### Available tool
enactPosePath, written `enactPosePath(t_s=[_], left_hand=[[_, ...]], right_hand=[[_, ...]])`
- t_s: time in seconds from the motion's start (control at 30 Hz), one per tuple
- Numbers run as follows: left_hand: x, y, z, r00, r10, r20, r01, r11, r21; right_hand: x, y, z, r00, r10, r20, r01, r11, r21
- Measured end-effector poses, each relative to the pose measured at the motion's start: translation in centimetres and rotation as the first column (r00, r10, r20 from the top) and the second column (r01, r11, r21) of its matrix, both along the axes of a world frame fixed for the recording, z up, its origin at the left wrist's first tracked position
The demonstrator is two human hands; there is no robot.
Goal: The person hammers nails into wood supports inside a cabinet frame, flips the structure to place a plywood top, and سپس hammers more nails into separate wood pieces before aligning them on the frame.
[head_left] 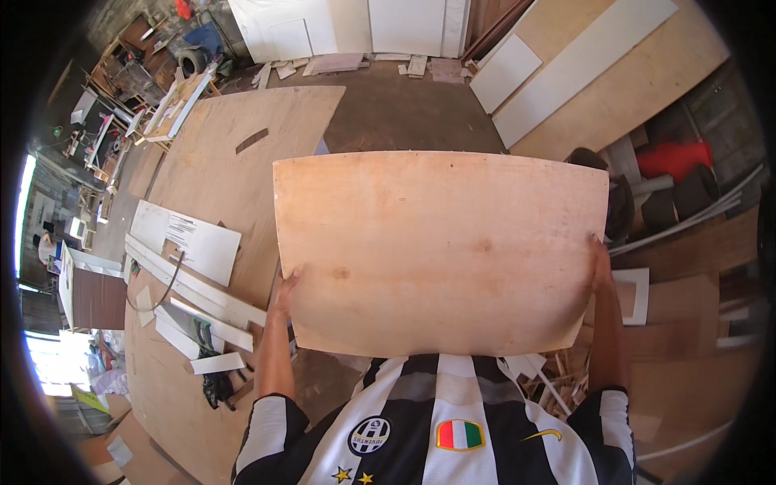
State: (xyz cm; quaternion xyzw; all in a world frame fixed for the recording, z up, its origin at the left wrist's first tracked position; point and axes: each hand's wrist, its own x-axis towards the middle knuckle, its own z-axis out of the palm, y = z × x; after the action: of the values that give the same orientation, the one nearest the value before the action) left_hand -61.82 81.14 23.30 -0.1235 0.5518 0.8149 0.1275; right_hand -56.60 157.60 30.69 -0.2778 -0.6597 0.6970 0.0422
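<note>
A wide panel of light plywood (440,250) spans the space in front of my chest, its broad face toward me. It has a few dark knots, and small dots run along its far edge. My left hand (284,295) grips its left edge, with the thumb on the face and the fingers hidden behind. At the right edge, my right hand (600,265) holds it the same way, a little higher up. The panel's near edge lies close to my shirt, but I cannot tell whether they touch.
To the left lies a large plywood sheet (218,149) bearing a white panel (194,240), white strips (190,279) and a dark tool (212,343). Boards (558,81) lean at the back right. Offcuts (335,63) line the far wall. A red object (675,160) sits at right.
</note>
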Motion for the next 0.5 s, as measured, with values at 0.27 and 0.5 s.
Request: enactPosePath(t_s=[0.27,0.5], left_hand=[[-15.9,9.8,0.7,0.989,0.122,-0.083,-0.132,0.982,-0.133],[-29.2,16.2,2.0,0.978,0.201,0.052,-0.187,0.961,-0.206]], right_hand=[[-21.2,6.7,-0.7,0.999,0.04,0.02,-0.037,0.988,-0.152],[-37.6,14.0,2.5,0.991,0.113,0.077,-0.094,0.97,-0.223]])
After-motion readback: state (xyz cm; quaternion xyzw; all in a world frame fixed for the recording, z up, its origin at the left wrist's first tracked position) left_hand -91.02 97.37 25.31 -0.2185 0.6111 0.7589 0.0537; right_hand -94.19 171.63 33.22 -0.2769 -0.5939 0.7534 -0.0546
